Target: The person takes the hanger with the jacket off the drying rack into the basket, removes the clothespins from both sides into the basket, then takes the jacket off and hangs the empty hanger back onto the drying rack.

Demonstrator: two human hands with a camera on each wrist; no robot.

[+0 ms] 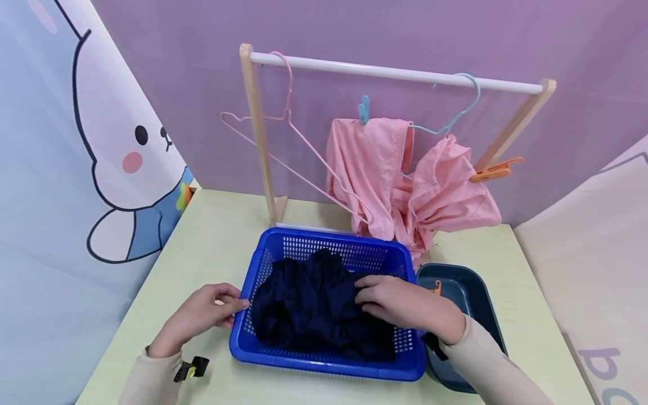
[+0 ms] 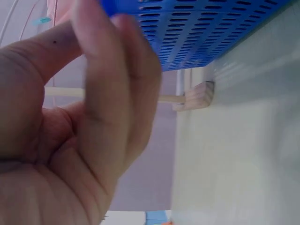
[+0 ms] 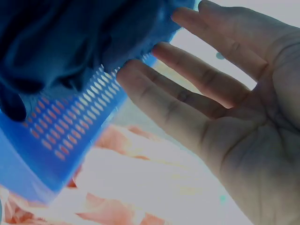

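Observation:
A bundle of dark navy cloth (image 1: 316, 304) lies crumpled inside a blue plastic basket (image 1: 324, 368) with slotted sides. My left hand (image 1: 205, 312) pinches the basket's left rim, thumb on top and fingers bent below it. The left wrist view has these fingers right up against the basket's slotted wall (image 2: 187, 33). Over the right part of the basket reaches my right hand (image 1: 392, 298). Its fingers are extended, with fingertips at the navy cloth (image 3: 84, 47) in the right wrist view.
Behind the basket stands a wooden rack with a white rail (image 1: 364, 68). An empty pink hanger (image 1: 288, 112) and a blue hanger (image 1: 458, 115) with a pink garment (image 1: 369, 163) hang there. Blue (image 1: 363, 109) and orange clips (image 1: 493, 171) grip the garment. A dark teal tub (image 1: 476, 287) sits at right.

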